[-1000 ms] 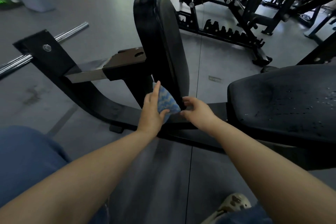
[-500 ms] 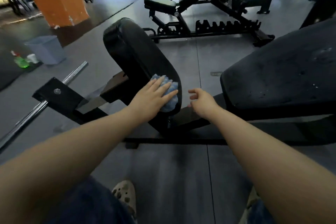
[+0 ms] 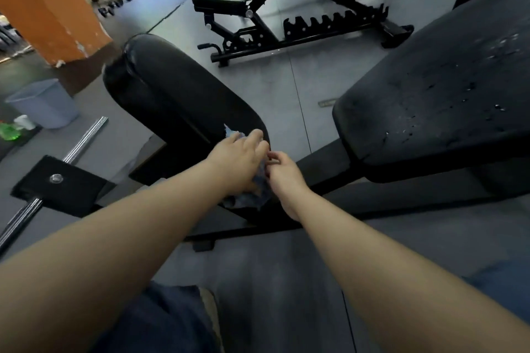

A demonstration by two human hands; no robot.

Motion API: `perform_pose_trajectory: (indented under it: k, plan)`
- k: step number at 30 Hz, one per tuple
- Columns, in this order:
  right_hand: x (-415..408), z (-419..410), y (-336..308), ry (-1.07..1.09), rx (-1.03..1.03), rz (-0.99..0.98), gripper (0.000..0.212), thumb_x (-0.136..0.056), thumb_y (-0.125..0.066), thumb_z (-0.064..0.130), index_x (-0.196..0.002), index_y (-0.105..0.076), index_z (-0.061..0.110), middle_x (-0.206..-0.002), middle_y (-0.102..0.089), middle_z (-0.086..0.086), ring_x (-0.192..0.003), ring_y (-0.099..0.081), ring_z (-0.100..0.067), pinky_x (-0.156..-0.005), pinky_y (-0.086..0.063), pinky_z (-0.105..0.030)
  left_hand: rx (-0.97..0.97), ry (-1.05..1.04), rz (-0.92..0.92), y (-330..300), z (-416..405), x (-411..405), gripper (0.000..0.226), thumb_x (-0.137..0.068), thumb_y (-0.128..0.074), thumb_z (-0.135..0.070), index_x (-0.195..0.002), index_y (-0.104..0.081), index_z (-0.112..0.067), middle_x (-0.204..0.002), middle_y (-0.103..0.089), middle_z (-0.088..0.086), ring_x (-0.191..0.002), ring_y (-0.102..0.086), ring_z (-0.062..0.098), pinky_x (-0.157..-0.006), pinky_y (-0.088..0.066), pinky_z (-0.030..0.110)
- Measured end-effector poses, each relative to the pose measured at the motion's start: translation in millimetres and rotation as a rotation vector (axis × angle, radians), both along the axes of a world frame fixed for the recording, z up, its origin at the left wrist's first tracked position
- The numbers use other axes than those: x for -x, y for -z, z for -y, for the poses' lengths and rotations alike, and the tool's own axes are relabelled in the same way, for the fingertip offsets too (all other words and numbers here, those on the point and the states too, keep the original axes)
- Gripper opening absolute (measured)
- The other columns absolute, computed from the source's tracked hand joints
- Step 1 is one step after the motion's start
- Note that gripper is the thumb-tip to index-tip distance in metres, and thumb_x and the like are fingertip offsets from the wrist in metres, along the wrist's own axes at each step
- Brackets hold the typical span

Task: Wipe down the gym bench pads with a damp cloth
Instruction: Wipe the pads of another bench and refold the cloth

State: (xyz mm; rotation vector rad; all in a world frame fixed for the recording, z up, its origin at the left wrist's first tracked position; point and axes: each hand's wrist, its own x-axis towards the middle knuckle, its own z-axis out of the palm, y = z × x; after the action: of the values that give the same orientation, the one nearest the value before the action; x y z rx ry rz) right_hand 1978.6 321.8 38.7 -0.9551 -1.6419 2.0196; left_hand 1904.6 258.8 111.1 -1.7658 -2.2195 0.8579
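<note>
Gym floor's grey w/ an orange pillar (image 3: pixel 54 8) and a bin (image 3: pixel 46 103) off left. We've got our left hand (image 3: pixel 238 163) pressing the blue cloth (image 3: pixel 252 195) onto the low end of the tilted black pad (image 3: pixel 177 100), fingers bent over it. Right hand (image 3: pixel 284 175) sits just beside, fingers curled at the cloth's edge, can't tell if it's pinching. Wet seat pad (image 3: pixel 447 94) is on the right.

Cloth (image 3: pixel 252 196): I've slid it down to the upright pad's (image 3: pixel 177 100) lower end.
Right hand (image 3: pixel 282 172): now touching the cloth beside my left hand (image 3: pixel 239 163).
</note>
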Motion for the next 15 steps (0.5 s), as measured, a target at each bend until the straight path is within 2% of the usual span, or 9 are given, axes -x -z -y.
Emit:
perform_pose_trajectory:
  k: [2,4,7,9,11,13,15]
  plan:
    - [5,6,1,-0.058,-0.164,0.055,0.038,-0.100,-0.034,0.020,-0.137,-0.043,0.023,-0.132,-0.053,-0.007,-0.120,-0.051,-0.026,-0.103,-0.041,-0.043,0.036,0.020,-0.049,-12,12,5,0.093,-0.079,-0.053,-0.066,-0.145,-0.017,-0.012,-0.149,-0.022,0.007,-0.138,-0.027,0.022,-0.115,-0.010,0.039]
    - [15,13,3,-0.120,-0.278,0.095,0.044,-0.101,-0.030,0.033,-0.144,-0.032,0.024,-0.140,-0.046,-0.009,-0.126,-0.046,-0.029,-0.105,-0.037,-0.045,0.009,0.028,-0.036,-18,24,7,0.087,-0.078,-0.057,-0.062,-0.145,-0.019,-0.020,-0.150,-0.024,0.002,-0.141,-0.021,0.018,-0.116,-0.003,0.041]
    - [34,11,6,-0.194,-0.296,0.221,0.059,-0.101,-0.022,0.047,-0.151,-0.015,0.017,-0.155,-0.020,-0.013,-0.140,-0.022,-0.034,-0.114,-0.021,-0.047,-0.039,-0.014,-0.017,-22,32,6,0.088,-0.077,-0.062,-0.057,-0.145,-0.020,-0.021,-0.152,-0.022,-0.002,-0.144,-0.012,0.017,-0.116,0.004,0.038]
    - [41,2,10,-0.232,-0.327,0.320,0.057,-0.103,-0.017,0.043,-0.152,-0.009,0.016,-0.159,-0.002,-0.011,-0.145,-0.004,-0.031,-0.117,-0.007,-0.043,-0.051,-0.043,-0.040,-24,33,4,0.090,-0.080,-0.060,-0.056,-0.148,-0.014,-0.016,-0.155,-0.017,0.000,-0.145,-0.008,0.019,-0.116,0.007,0.039]
    - [45,-8,17,-0.246,-0.364,0.302,0.050,-0.104,-0.016,0.033,-0.151,-0.010,0.018,-0.159,0.004,-0.007,-0.145,0.005,-0.028,-0.117,-0.003,-0.042,-0.062,-0.047,-0.072,-22,34,8,0.092,-0.083,-0.056,-0.054,-0.149,-0.007,-0.013,-0.157,-0.011,0.002,-0.145,-0.004,0.021,-0.115,0.009,0.041]
    - [48,-15,24,-0.188,-0.308,0.241,0.052,-0.104,-0.019,0.036,-0.152,-0.006,0.021,-0.160,0.002,-0.004,-0.146,0.002,-0.024,-0.116,-0.007,-0.038,-0.059,-0.024,-0.070,-20,33,8,0.087,-0.085,-0.055,-0.053,-0.149,-0.011,-0.016,-0.157,-0.011,0.003,-0.145,-0.003,0.022,-0.114,0.011,0.043]
    - [56,-24,29,-0.114,-0.242,0.190,0.056,-0.102,-0.024,0.042,-0.152,-0.005,0.025,-0.159,-0.002,-0.006,-0.145,-0.008,-0.026,-0.114,-0.012,-0.039,-0.091,0.009,-0.044,-16,35,9,0.080,-0.080,-0.062,-0.049,-0.146,-0.028,-0.018,-0.154,-0.023,0.005,-0.144,-0.014,0.025,-0.115,0.005,0.045]
